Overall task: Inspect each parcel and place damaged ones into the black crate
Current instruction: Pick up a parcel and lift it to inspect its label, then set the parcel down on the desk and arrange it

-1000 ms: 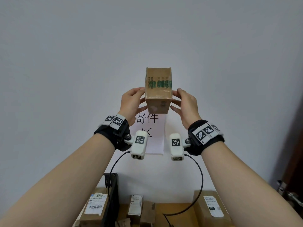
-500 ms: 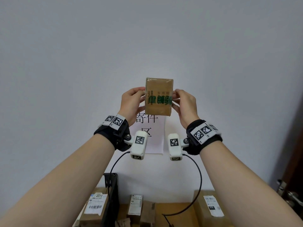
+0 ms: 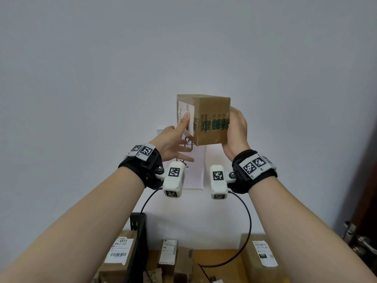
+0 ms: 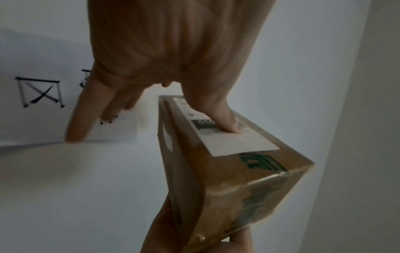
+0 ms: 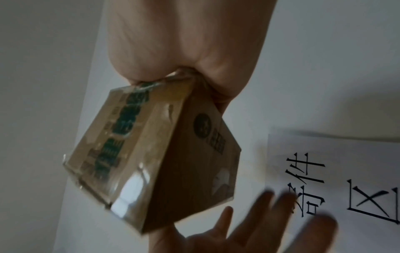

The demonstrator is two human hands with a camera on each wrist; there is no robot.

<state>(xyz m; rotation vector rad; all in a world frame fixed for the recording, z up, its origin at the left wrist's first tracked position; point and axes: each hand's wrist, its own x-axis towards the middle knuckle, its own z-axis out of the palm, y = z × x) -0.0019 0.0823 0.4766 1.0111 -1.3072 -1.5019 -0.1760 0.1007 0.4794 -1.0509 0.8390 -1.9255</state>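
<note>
- Cardboard parcel [image 3: 204, 119] held up at head height in front of the white wall [image 3: 81, 78], well above the worktop [image 3: 216, 260]; brown box, green print under clear tape, white shipping label [image 3: 186, 117] on its left face.
- Right hand [image 3: 234, 131] has its grip wrapped round the parcel's right side and carries it.
- Left hand [image 3: 173, 144] is not grasping: fingers straight and spread, one fingertip [image 3: 186, 117] pressing on the label.
- We judge the step as inspection, mid-turn; no dent or tear that we can see on the faces shown.
- Next, we judge: check the remaining faces, then either lower it toward the black crate [image 3: 136, 237] at lower left or set it aside.
- Head view alone shows the crate edge and other labelled parcels [image 3: 120, 252] on the worktop.
- Left wrist view alone shows the label face close up, with the fingertip on it beside a dark printed patch.
- Right wrist view alone shows the underside face with a round green logo [image 5: 202, 126] and glossy tape; both wrist views are blurred.
- Paper sign [image 3: 195, 170] with black characters on the wall behind.
</note>
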